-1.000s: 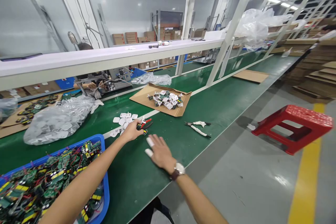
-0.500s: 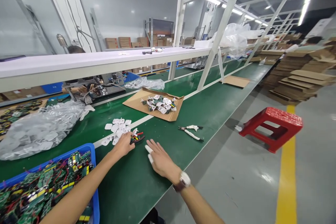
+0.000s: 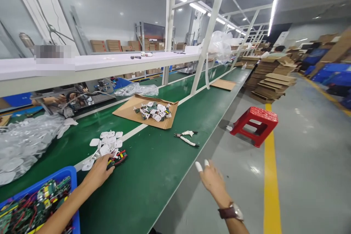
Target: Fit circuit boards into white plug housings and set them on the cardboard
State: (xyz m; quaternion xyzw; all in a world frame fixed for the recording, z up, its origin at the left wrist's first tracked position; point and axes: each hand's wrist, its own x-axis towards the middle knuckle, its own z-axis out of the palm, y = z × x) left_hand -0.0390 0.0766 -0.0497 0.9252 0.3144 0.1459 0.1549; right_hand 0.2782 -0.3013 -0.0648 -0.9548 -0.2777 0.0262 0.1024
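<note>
My left hand point(image 3: 100, 172) is closed on a small circuit board point(image 3: 119, 158) with red wires and yellow parts, at the near side of a pile of white plastic pieces point(image 3: 105, 146). Some of its fingertips are hidden behind the board. Beyond the bench edge, over the floor, my right hand point(image 3: 212, 180) is empty with its fingers apart. Two of its fingers wear white covers, and a brown-strapped watch is on that wrist. White-handled pliers point(image 3: 188, 138) lie on the green bench point(image 3: 142, 186) between the two hands.
Left of me stands a blue bin point(image 3: 75, 190) of circuit boards. A cardboard sheet point(image 3: 123, 111) carries assembled pieces. A clear bag point(image 3: 24, 142) of white parts is at far left, near a co-worker's hands point(image 3: 56, 99). A red stool point(image 3: 255, 124) stands on the floor.
My right hand has moved right, off the bench and over the floor. My left hand stays by the white pieces with the circuit board. The view has turned right.
</note>
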